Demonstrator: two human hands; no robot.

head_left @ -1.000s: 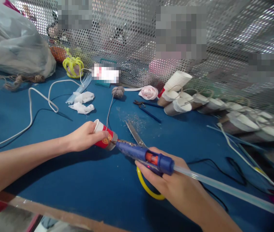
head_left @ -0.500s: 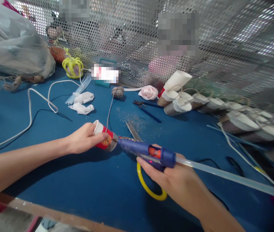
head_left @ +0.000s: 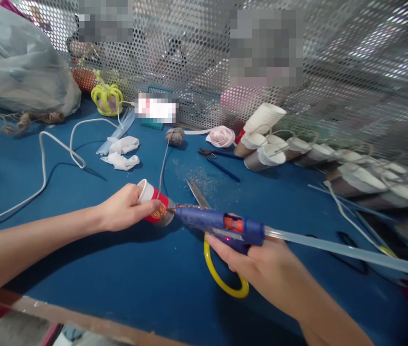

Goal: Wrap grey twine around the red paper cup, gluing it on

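A red and white paper cup (head_left: pixel 147 192) lies tilted in my left hand (head_left: pixel 126 209), its open end facing left and its lower part wrapped with grey yarn. From the cup a grey strand (head_left: pixel 162 168) runs up to a small ball of yarn (head_left: pixel 175 136). My right hand (head_left: pixel 250 262) is closed around a blue hot glue gun (head_left: pixel 218 223), whose nozzle meets the cup's wrapped end. A long clear glue stick (head_left: pixel 315 242) sticks out of the gun's back. Beneath the gun lie scissors with yellow handles (head_left: pixel 221 286), partly hidden.
Several yarn-wrapped cups (head_left: pixel 265 156) line the right side under a perforated metal screen (head_left: pixel 189 57). Pliers (head_left: pixel 221 166), a pink ribbon roll (head_left: pixel 220 136), white cloth scraps (head_left: pixel 120 161) and a white cable (head_left: pixel 43 163) lie on the blue table. A plastic bag (head_left: pixel 19 62) stands at the left.
The glue gun and my right hand have shifted very slightly to the right, and the glue stick's rear end has swung up. My left hand keeps its hold on the cup.
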